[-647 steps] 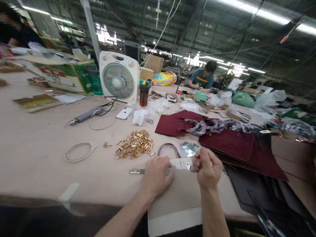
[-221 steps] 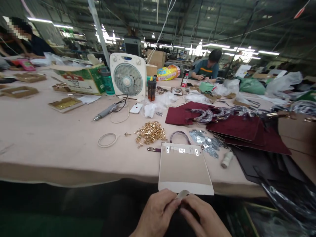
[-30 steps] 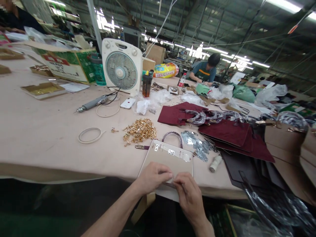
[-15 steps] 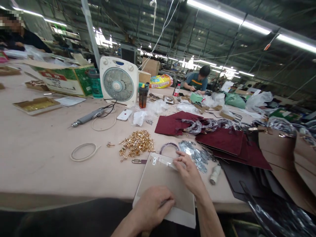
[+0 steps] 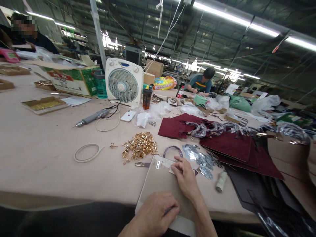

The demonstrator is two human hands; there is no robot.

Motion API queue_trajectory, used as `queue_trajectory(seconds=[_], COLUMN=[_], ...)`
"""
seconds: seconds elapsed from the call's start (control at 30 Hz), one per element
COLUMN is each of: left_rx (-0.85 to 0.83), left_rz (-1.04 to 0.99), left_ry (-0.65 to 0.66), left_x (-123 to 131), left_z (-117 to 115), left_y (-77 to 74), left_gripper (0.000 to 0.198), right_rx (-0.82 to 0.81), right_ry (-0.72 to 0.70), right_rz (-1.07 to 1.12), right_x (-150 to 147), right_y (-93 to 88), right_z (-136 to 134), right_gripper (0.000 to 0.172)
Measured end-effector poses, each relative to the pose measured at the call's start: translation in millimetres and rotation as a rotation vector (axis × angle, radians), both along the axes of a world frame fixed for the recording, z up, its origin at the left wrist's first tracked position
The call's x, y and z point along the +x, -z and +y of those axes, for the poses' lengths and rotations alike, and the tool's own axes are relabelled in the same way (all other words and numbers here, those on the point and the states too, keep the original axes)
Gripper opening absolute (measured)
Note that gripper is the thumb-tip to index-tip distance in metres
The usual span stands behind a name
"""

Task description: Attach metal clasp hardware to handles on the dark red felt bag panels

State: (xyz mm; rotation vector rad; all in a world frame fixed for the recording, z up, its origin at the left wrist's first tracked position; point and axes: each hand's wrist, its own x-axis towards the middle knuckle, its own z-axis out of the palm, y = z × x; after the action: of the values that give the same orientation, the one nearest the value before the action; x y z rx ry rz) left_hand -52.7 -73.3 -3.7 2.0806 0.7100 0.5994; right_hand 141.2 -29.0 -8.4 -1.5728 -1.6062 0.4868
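A flat beige bag panel (image 5: 158, 184) lies at the table's front edge, with slots and a small metal plate (image 5: 158, 164) near its top. Above it curves a plastic-wrapped purple handle (image 5: 173, 147); a strap with a gold buckle (image 5: 140, 164) sticks out at the left. My left hand (image 5: 158, 210) rests closed on the lower panel, around something small and dark that I cannot make out. My right hand (image 5: 184, 174) is at the top of the panel, its bent fingertips closed on a small pale piece (image 5: 171, 169).
Gold metal fittings (image 5: 140, 144) are heaped beyond the panel, flat silver plates (image 5: 198, 158) to its right. A pale roll (image 5: 221, 181) and dark red bag pieces (image 5: 227, 144) lie right. At left are a hose ring (image 5: 86, 153), an electric screwdriver (image 5: 91, 117) and a fan (image 5: 123, 82).
The view has shifted slightly left. My right fingers have drawn in on the pale piece near the panel's top. My left hand stays closed on the lower panel.
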Motion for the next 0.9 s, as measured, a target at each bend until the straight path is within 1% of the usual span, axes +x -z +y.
queue_trajectory(seconds=[0.13,0.3,0.47,0.5,0.6,0.67,0.77,0.9], left_rx=[-0.011,-0.029,-0.034,-0.043,-0.085,-0.122,-0.207,-0.448], left_rz=[0.002,-0.001,-0.023,-0.029,-0.068,-0.116,-0.213,-0.337], left_ry=[0.005,-0.001,-0.01,-0.012,-0.015,-0.018,-0.052,-0.093], left_x=[0,0,0,-1,-1,-2,-3,-4], left_z=[1,2,0,0,1,3,6,10], left_y=[0.0,2.8,2.4,2.0,0.6,-0.9,-3.5,-2.3], left_gripper=[0.017,0.018,0.016,0.017,0.018,0.021,0.027,0.039], right_rx=[0.024,0.02,0.041,0.041,0.039,0.057,0.095,0.117], right_ry=[-0.035,-0.031,-0.034,-0.035,0.019,0.051,0.077,0.149], right_rz=[0.041,0.034,-0.033,-0.046,-0.077,-0.106,-0.141,-0.162], right_x=[3,4,4,5,7,9,9,5], right_y=[-0.2,1.0,3.4,3.8,5.3,7.0,10.0,13.2], right_z=[-1,0,0,0,-1,0,3,8], right_gripper=[0.021,0.02,0.011,0.012,0.032,0.037,0.028,0.024])
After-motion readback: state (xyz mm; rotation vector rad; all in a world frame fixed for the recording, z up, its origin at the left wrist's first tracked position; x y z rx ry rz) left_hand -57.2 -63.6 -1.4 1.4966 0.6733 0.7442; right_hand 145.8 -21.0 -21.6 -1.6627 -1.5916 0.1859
